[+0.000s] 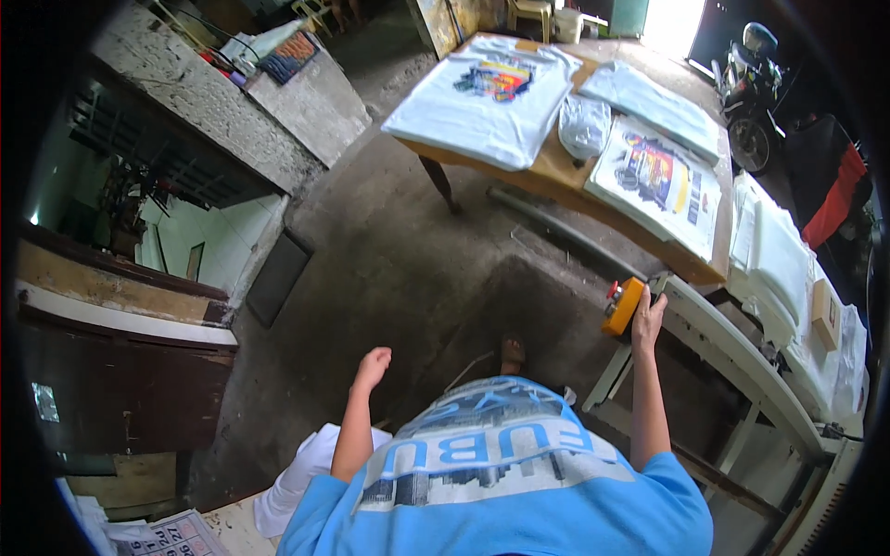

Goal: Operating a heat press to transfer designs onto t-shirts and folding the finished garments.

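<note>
My right hand (pixel 649 320) is against the right side of a yellow control box (pixel 624 309) with a red push button, its fingers closed around the edge. The box sits at the corner of a pale metal machine frame (pixel 714 320). My left hand (pixel 373 368) hangs over the floor on the left, fingers curled in with nothing visible in them. Beyond the frame, a wooden table (pixel 556 190) carries a white printed T-shirt (pixel 501 93), another printed stack (pixel 654 176), folded white cloth (pixel 654 102) and a clear plastic-wrapped bundle (pixel 584 127).
Stacked white garments (pixel 769 255) and a small cardboard box (pixel 824 315) lie at the right. A motorcycle (pixel 749 120) stands far right. On the left are a concrete ledge (pixel 213 111), a dark board (pixel 278 276) and a brown door (pixel 120 389). White cloth (pixel 301 477) lies by my left elbow.
</note>
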`<control>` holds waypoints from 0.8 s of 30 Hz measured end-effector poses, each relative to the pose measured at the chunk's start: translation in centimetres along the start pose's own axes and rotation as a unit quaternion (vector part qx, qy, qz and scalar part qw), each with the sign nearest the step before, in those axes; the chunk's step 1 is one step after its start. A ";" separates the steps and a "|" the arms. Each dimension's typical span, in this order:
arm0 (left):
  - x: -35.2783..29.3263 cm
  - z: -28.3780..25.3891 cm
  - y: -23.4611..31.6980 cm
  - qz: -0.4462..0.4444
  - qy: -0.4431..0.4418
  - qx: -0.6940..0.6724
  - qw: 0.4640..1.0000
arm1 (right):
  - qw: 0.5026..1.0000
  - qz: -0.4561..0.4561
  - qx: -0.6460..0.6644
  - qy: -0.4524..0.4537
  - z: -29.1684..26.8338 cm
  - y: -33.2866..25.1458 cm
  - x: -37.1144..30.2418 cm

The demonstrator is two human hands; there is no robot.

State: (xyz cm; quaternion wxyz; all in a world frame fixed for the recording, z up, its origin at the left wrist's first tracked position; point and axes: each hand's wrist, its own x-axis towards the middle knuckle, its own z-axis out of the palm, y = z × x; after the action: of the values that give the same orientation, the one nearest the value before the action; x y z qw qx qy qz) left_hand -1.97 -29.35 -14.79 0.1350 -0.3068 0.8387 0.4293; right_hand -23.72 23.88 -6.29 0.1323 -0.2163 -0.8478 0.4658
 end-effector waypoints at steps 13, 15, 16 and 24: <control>0.6 2.2 -0.4 -0.251 -0.232 0.116 0.932 | 0.998 0.043 -0.036 -0.034 -0.3 -1.3 -0.3; 2.0 2.0 0.2 -0.232 -0.224 0.109 0.940 | 0.999 0.021 -0.027 -0.018 -0.5 -1.8 -0.7; 3.0 1.7 0.6 -0.197 -0.203 0.099 0.954 | 0.999 0.023 -0.028 -0.014 -0.5 -2.0 -0.9; 10.1 3.0 5.8 -0.010 -0.156 0.108 0.982 | 0.996 0.047 -0.068 -0.018 -0.2 -2.3 -1.1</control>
State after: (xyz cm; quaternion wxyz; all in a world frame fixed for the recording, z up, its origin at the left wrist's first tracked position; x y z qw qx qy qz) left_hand -13.57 -28.39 -17.76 0.3004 -0.2282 0.8457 0.3775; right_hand -23.27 22.40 -4.26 0.0803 -0.2557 -0.8686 0.4168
